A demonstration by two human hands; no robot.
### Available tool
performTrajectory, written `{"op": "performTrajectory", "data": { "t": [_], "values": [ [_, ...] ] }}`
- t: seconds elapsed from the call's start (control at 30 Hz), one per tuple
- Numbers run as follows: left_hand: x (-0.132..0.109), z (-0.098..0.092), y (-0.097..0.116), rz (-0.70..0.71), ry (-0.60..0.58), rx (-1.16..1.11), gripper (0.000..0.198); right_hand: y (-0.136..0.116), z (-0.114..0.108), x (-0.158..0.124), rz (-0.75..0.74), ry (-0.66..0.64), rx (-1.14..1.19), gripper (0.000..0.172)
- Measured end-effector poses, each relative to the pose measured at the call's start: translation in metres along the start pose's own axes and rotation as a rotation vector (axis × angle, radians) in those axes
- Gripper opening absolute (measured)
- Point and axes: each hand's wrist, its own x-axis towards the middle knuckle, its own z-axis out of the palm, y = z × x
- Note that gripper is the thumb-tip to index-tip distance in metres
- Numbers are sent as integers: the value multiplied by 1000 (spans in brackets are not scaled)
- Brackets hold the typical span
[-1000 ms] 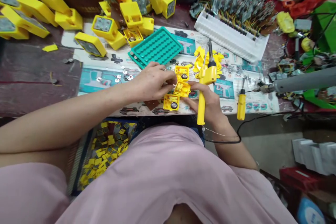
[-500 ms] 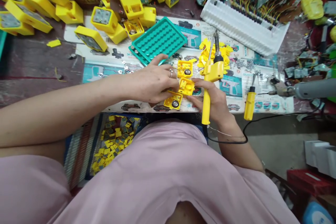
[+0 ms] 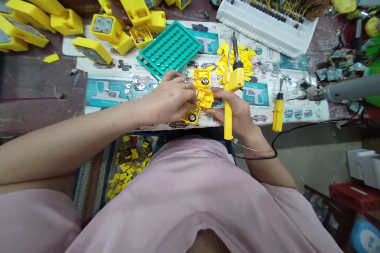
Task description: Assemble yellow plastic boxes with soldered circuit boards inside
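Note:
My right hand (image 3: 242, 114) is closed around the yellow handle of a soldering iron (image 3: 228, 120), whose tip points away from me. Its thumb and fingertips also touch the right side of a small open yellow plastic casing (image 3: 205, 98). My left hand (image 3: 173, 99) has its fingers curled at the left side of that casing; whatever they pinch is hidden. Just beyond lies another open casing (image 3: 202, 78) with a round metal part inside. A third casing (image 3: 191, 116), also with a round part, sits nearer me, partly under the left fingers.
A green ridged tray (image 3: 170, 49) lies beyond my left hand. Small yellow pieces (image 3: 246, 61) are heaped behind the iron. Rightward are a yellow-handled screwdriver (image 3: 278, 114) and a grey power tool (image 3: 350, 87). A white rack (image 3: 261, 27) holds wired boards. Yellow boxes (image 3: 102, 27) crowd the back left.
The whole view has shifted slightly, so the bench things appear further left. Both hands stay at the middle casing, and the soldering iron remains in my right hand.

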Motion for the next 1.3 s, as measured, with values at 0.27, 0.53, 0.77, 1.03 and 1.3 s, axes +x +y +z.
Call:
{"op": "performTrajectory", "data": {
  "t": [0.27, 0.53, 0.77, 1.03, 1.3],
  "values": [
    [-1, -13, -1, -105, 16, -6, 24, -2, -5, -3, -24, 74, -111, 34],
    [8, -10, 10, 18, -107, 272, 21, -8, -8, -7, -66, 226, -204, 24],
    [9, -12, 24, -73, -172, 424, 20, -8, -9, -9, -94, 246, -188, 14],
    [11, -12, 25, -75, -202, 399, 19, -11, -14, -10, -97, 239, -182, 4],
    [1, -17, 23, -88, -144, 380, 27, -12, -21, -12, -66, 203, -132, 8]
  ]
}}
